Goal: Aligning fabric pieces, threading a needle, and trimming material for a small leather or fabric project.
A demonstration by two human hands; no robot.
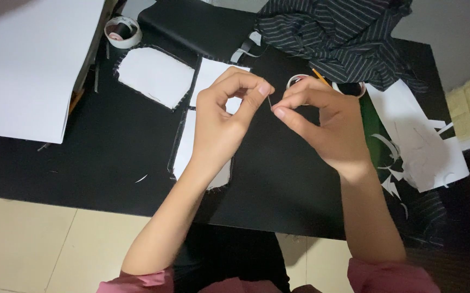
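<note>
Black counter [110, 157] lay beneath both hands. Left hand [221, 127] and right hand [330, 125] met above it, fingers of each pinched together on a thin needle [269, 101] held upright between them; steadiness probably depended on keeping the fingertips close.

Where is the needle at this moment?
In the head view, the needle is near the middle, pinched between the fingertips of the left hand and the right hand, above the black table.
</note>
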